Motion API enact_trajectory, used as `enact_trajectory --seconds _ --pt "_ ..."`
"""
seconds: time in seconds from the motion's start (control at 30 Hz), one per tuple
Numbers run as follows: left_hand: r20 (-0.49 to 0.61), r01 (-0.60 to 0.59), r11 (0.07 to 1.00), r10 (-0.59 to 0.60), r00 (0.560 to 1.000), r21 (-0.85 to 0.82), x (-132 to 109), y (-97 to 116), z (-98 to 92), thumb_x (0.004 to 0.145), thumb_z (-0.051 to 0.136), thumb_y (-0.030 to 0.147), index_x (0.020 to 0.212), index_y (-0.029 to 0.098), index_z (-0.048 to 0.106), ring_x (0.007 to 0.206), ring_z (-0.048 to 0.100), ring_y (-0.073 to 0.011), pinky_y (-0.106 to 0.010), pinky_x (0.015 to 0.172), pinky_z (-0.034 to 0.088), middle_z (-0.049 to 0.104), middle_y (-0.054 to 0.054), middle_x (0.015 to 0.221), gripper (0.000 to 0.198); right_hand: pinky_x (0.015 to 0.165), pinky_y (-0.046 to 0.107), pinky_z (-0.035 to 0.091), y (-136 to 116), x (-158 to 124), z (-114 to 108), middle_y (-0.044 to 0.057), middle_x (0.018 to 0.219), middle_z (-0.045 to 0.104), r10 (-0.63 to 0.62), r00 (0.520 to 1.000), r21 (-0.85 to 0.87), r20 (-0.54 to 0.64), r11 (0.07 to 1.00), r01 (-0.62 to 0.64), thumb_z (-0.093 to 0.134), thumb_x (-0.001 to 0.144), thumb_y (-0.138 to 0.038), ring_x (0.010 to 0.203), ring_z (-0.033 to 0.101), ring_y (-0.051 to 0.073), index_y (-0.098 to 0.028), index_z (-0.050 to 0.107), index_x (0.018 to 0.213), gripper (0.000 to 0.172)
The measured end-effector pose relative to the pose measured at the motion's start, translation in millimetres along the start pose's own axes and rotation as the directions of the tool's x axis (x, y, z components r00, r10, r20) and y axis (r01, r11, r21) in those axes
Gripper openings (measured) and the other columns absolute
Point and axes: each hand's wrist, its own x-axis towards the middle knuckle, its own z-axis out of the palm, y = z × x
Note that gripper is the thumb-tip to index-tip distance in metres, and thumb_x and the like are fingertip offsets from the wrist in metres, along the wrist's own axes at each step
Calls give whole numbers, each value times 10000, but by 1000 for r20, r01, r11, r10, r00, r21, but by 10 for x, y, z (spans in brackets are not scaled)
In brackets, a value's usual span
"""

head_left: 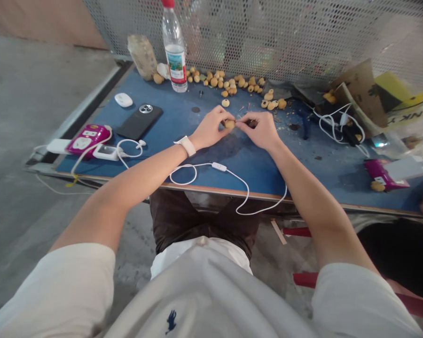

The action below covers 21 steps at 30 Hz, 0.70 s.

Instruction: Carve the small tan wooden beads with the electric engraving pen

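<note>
In the head view, my left hand (214,126) is closed around a small tan gourd-like piece (229,124) above the blue table. Close on its right, my right hand (259,127) has thumb and forefinger pinched together at that piece's end. Whatever lies between those right fingertips is too small to make out. One round piece with a dark hole (225,103) lies just beyond my hands. Farther back, several more tan pieces (229,84) are strewn along the table's rear edge, some of them with dark openings.
A water bottle (176,61) stands at the back. To the left lie a phone (140,122), a white case (123,100) and a purple power strip (91,137). A white cable (246,185) loops over the front edge. Dark pliers (306,124) and a cardboard box (361,101) are on the right.
</note>
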Motion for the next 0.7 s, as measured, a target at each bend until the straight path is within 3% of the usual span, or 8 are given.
enact_trajectory --seconds 0.23,0.47,0.7 --pt "-51 10 997 -14 999 -81 -33 175 -104 1187 832 451 1356 273 815 1183 840 -292 -468 1128 673 878 -87 1295 246 1023 550 771 79 48 114 84 1113 924 -83 977 282 -195 950 137 988 1019 -784 1121 881 345 -298 969 1109 495" --pt "-39 -33 995 30 999 -90 -66 246 -199 1188 855 474 1299 270 830 1116 847 -290 -479 1087 682 888 -90 1198 234 1003 540 763 -25 21 3 80 1048 897 -115 979 220 -167 964 151 1039 979 -813 1117 869 347 -332 961 1104 503" --pt "-24 9 967 -16 1000 -256 -74 234 -127 1153 853 770 1266 272 871 993 866 -295 -438 903 687 838 -64 1001 511 1026 579 752 -52 -9 -44 68 1000 867 -143 974 239 -176 953 184 995 1008 -849 1075 856 343 -354 929 1046 500"
